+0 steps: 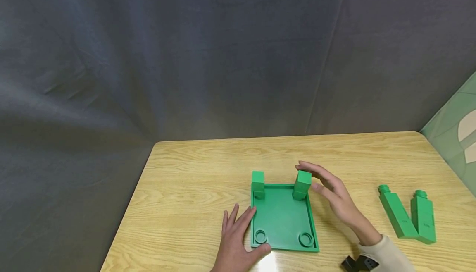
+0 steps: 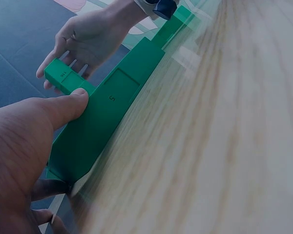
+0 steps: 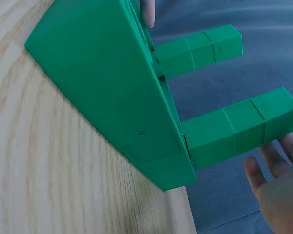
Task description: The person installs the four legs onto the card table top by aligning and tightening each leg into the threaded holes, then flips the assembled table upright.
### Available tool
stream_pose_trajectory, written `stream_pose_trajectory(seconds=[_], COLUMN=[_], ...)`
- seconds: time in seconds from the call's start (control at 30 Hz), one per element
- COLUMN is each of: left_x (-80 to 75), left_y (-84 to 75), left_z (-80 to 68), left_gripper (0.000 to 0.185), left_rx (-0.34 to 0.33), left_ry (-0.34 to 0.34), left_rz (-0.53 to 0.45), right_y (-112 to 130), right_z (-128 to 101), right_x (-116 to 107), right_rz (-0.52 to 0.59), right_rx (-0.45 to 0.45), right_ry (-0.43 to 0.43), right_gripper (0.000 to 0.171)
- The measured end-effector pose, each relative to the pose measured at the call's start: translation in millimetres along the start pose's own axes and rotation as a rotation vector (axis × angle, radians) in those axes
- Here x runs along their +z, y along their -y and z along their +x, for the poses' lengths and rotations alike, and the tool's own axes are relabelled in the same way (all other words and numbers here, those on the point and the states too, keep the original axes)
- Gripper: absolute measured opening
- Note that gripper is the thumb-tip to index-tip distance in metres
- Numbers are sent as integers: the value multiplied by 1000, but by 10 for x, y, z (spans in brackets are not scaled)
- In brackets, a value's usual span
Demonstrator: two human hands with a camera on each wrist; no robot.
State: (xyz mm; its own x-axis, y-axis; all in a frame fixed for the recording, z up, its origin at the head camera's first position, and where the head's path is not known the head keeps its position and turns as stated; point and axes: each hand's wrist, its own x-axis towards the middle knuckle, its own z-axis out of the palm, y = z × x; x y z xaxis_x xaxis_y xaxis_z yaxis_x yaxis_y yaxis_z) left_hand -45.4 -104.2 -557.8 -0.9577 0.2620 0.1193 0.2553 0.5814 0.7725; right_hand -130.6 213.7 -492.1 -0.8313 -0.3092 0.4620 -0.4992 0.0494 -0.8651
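A shallow green square base [image 1: 282,218] lies on the table with its raised rim upward. Upright square posts stand at its far corners, a left post [image 1: 258,183] and a right post [image 1: 303,182]. Round sockets show at the near corners, one left [image 1: 260,236] and one right [image 1: 306,239]. My left hand [image 1: 237,245] grips the near left corner, thumb on the near side and fingers along the left side. Around the far right post, my right hand [image 1: 340,201] stays loose, index finger behind it and thumb beside it; whether it touches the post is unclear.
Two loose green posts lie to the right on the wooden table [image 1: 186,189], a tilted left one [image 1: 399,218] and a right one [image 1: 424,220], each with a round threaded end pointing away. A dark grey curtain [image 1: 238,57] hangs behind the table's far edge.
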Motion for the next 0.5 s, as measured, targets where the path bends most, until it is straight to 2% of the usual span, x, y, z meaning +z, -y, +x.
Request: stream_pose_trajectory(seconds=[0.13,0.23,0.5], left_x=[5,6,-1], left_y=[8,10,-5], left_z=[-4,-5,-3], left_gripper=[92,92,91], left_rx=[6,1,-14], left_ry=[-4,-1,8], left_rz=[2,-6,-3], right_y=[-26,-41,4], right_z=[-3,-6,7], right_x=[-10,-6,42], right_rz=[39,44,-144], right_rx=[1,-7,-4], right_ry=[49,50,-67], right_gripper=[51,50,50])
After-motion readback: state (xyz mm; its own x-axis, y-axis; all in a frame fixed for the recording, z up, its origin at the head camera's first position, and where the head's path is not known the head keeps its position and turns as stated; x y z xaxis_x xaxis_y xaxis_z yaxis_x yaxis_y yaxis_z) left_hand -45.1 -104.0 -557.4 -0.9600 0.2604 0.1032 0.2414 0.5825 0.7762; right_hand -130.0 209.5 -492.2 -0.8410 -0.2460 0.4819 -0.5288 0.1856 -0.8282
